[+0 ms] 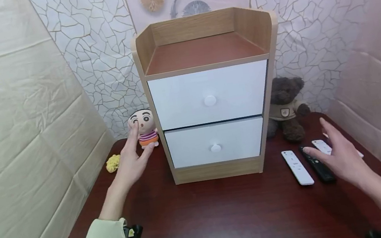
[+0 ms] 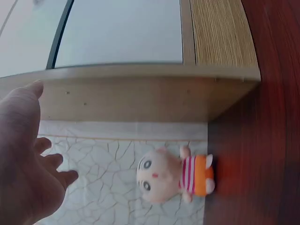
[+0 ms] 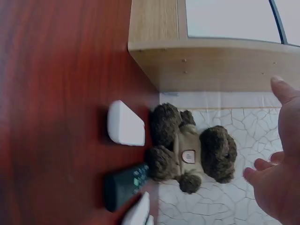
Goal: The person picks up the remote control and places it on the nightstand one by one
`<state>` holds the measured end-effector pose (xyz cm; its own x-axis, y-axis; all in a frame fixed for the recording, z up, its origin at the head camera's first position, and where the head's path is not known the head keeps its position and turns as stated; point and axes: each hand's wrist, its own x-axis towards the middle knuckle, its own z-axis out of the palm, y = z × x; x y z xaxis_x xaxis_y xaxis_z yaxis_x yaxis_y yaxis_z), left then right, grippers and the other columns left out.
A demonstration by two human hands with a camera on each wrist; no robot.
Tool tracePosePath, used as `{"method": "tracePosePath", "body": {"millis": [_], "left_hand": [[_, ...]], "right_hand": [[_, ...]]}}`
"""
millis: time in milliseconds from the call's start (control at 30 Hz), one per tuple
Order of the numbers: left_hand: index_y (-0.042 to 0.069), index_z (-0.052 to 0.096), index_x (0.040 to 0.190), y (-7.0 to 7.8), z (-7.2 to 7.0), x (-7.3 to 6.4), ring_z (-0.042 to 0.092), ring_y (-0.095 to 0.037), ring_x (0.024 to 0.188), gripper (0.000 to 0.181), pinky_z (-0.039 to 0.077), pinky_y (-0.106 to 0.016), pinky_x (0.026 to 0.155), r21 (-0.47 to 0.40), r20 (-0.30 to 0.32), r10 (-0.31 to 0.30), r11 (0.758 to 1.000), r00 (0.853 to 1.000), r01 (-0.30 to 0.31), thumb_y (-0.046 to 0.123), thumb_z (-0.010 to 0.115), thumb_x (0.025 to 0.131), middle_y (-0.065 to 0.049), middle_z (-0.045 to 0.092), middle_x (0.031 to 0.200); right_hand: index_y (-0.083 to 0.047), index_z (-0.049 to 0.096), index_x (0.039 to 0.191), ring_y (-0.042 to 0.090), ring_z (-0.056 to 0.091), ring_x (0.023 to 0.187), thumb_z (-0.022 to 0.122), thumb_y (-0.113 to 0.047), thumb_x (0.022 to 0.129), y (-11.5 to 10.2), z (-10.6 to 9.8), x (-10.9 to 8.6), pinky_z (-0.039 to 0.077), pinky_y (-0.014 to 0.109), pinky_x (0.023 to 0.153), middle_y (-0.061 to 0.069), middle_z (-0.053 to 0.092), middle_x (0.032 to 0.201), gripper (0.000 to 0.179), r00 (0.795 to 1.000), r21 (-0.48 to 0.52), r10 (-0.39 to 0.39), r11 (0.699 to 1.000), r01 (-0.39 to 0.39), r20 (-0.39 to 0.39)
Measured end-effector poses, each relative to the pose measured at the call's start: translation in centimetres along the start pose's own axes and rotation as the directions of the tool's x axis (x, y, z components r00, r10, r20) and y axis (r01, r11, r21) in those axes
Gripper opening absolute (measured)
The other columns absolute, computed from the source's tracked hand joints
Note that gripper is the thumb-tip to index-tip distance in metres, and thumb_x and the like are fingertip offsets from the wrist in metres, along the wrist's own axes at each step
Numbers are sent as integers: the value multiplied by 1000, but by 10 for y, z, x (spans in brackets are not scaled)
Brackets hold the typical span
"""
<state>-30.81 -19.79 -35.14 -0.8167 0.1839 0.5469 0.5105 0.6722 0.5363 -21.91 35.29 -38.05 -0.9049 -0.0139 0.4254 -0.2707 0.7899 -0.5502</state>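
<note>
The left hand [image 1: 130, 166] and right hand [image 1: 344, 157] are released. The drawer cabinet [image 1: 217, 170] stands beyond and between them, at the surface's [image 1: 206, 220] back edge. Left: near the doll [image 1: 146, 129], back-left corner. Right: near 2 white remotes [image 1: 297, 167] and 1 black remote [image 1: 316, 164], right edge.

Is a red-brown table [image 1: 206, 220], bearing a cabinet [image 1: 211, 111] between left hand [image 1: 131, 162] and right hand [image 1: 342, 156], doll [image 1: 147, 128] and yellow bundle [image 1: 112, 163] near the left, two white remotes [image 1: 297, 168], black remote [image 1: 317, 166] and bear [image 1: 286, 110] near the right.

Crackle-patterned wallpaper [image 1: 104, 45] rises behind a dark reddish-brown table [image 1: 221, 218].
</note>
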Motion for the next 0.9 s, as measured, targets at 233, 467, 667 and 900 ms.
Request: {"method": "tracePosePath", "body": {"millis": [233,467,667,900], "left_hand": [[16,22,165,15,21,4,39,-28,146,75,44,-49,114,-338,-102,20,940,995,-54,16,65,103,-13,34,164],[8,22,164,25,33,11,44,-33,142,73,42,-44,116,-466,-125,27,881,992,-83,3,62,103,-17,33,163],[2,19,163,30,37,16,39,-38,145,71,40,-55,116,-449,-120,32,890,992,-83,0,57,104,-21,30,163],[15,22,165,24,41,22,45,-36,141,68,48,-54,109,-397,-136,39,913,990,-90,12,57,107,-12,33,164]], "right_hand": [[-1,14,164,42,54,131,73,-28,99,6,19,-26,45,0,86,35,33,156,92,992,120,123,986,-120,-21],[3,20,161,-26,42,102,72,-24,99,17,41,-48,42,-4,78,37,42,149,85,982,243,184,955,-169,-43],[6,25,159,-27,38,99,73,-27,99,20,53,-57,42,-4,75,37,44,146,84,977,223,212,954,-202,-22],[8,26,158,40,58,123,71,-30,99,24,60,-60,39,-5,72,39,45,144,84,963,167,268,950,-265,4]]}}
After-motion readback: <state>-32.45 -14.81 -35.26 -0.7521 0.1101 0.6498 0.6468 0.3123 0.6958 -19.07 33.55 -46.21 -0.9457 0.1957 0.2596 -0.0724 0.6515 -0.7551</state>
